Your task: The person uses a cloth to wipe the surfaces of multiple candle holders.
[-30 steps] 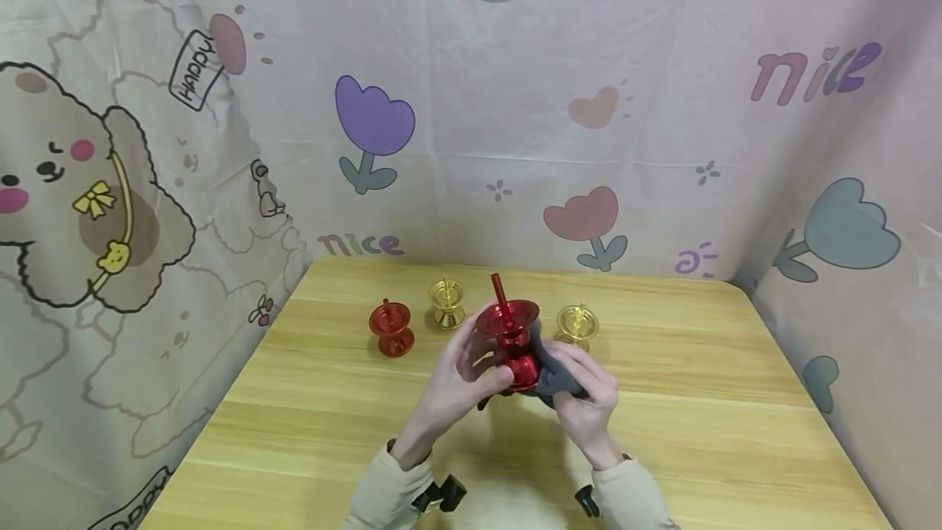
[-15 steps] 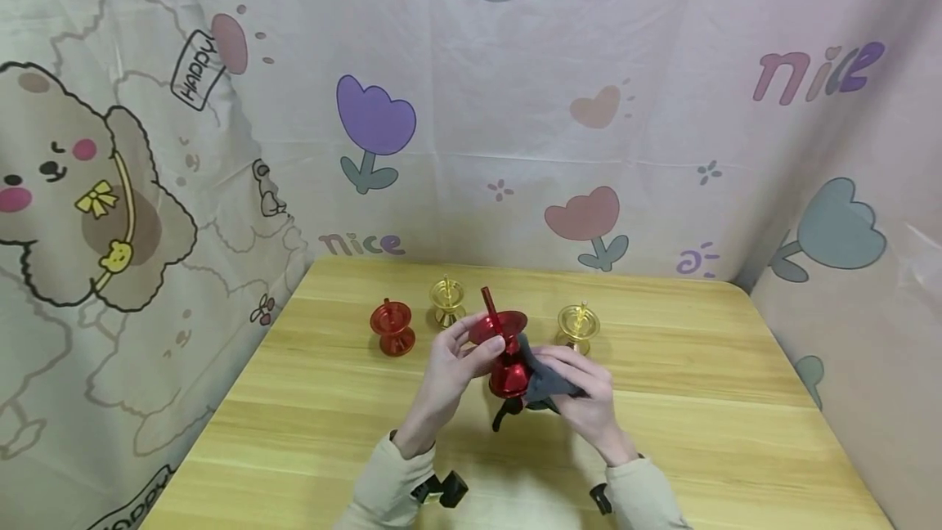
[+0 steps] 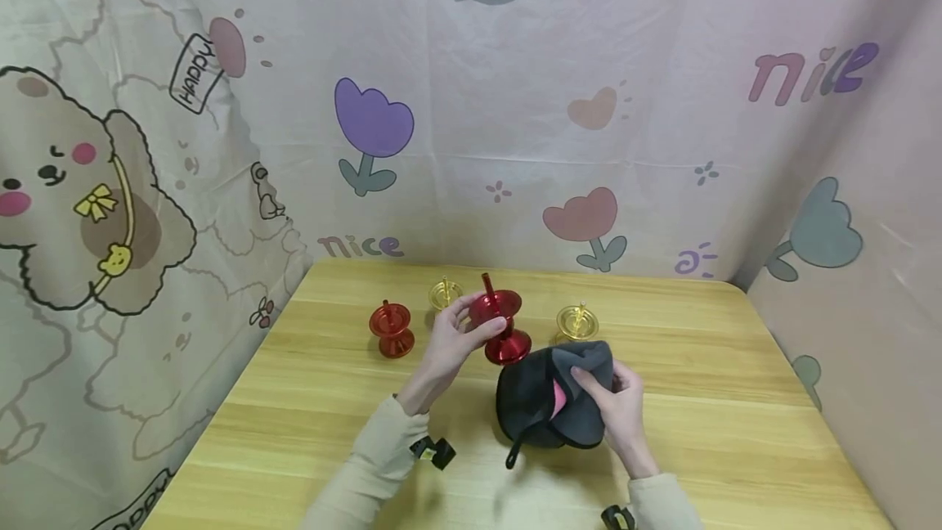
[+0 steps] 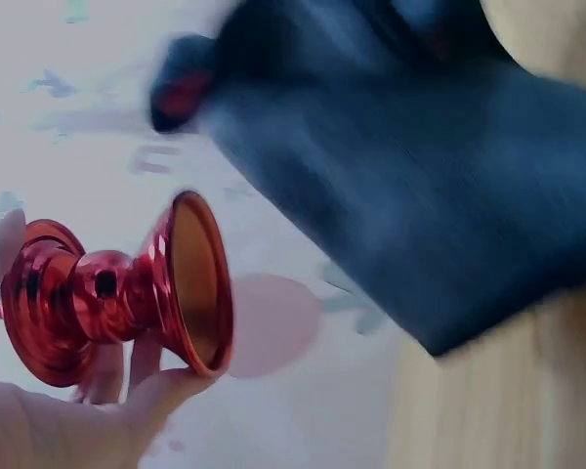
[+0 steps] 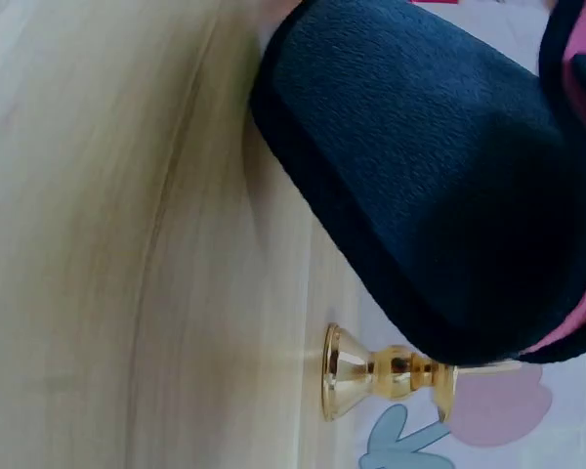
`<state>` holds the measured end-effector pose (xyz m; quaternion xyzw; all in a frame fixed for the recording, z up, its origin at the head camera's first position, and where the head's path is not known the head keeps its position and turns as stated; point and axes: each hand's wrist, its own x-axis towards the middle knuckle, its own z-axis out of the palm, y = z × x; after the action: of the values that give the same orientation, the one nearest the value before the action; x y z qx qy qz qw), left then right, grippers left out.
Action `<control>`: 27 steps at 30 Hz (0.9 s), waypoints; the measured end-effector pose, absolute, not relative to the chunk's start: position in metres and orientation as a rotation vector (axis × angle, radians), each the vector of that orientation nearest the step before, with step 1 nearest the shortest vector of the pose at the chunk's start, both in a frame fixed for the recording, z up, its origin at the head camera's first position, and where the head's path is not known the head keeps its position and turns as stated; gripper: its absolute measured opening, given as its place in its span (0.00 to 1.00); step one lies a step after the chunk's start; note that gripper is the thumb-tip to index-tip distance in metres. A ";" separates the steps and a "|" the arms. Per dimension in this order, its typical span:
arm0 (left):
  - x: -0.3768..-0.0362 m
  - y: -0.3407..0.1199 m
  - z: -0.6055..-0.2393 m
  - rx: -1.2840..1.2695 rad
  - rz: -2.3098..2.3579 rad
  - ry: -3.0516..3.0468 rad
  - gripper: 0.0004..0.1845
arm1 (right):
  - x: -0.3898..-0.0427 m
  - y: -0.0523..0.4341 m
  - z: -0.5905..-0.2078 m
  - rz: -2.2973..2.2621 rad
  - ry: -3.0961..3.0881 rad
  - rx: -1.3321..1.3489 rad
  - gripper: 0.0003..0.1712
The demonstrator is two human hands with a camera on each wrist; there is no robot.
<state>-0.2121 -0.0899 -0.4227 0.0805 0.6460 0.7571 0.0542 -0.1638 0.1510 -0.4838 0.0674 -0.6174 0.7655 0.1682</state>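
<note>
On my far left, well out from the left fingers, a patterned backdrop [image 3: 471,129] carries a tilted box lettered "HAPPY" [image 3: 197,72], with the same lettering partly cut off near the floor end. Low on the cloth wall, beyond those fingers, I can read a pastel "nice" [image 3: 361,246]. On the wood-grain table [image 3: 736,399], to the left of the left fingertips, stands a red metallic candle holder [image 3: 393,330]; a gold candle holder [image 3: 445,294] stands just behind the fingers, partly covered by them. The left hand [image 3: 452,348] has its thumb and fingers closed round a second, shiny red candle holder [image 3: 508,343], tilted, its rod up past the fingertips and its hollow base out to their right. Below that base hangs a dark grey microfibre cloth [image 3: 581,411], black-edged, with a pink inner side and a black loop [image 3: 513,456]; it blurs close up, so I can't be sure how it is folded. The right hand [image 3: 624,411] pinches it, thumb on the grey face. Beyond the right fingertips stands another gold candle holder [image 3: 577,323]; far above and right reads a larger "nice" [image 3: 813,74].
</note>
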 end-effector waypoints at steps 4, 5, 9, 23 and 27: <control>-0.238 -0.083 -0.437 0.257 2.190 2.118 0.36 | -0.163 0.155 -0.484 2.303 -1.724 0.101 0.20; -0.245 -0.081 -0.442 0.259 2.168 2.143 0.36 | -0.163 0.156 -0.484 2.316 -1.722 0.100 0.20; -0.269 -0.076 -0.461 0.252 2.098 2.220 0.37 | -0.161 0.160 -0.487 2.355 -1.707 0.106 0.21; -0.313 -0.064 -0.509 0.286 1.949 2.311 0.40 | -0.159 0.160 -0.491 2.330 -1.704 -0.003 0.17; -0.314 -0.060 -0.514 0.294 1.934 2.313 0.41 | -0.159 0.159 -0.489 2.332 -1.694 -0.012 0.17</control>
<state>-0.3135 -0.0603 -0.5143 0.0968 0.7624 0.6373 0.0560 -0.1590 0.1585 -0.4894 -0.0040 -0.5828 0.8023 0.1290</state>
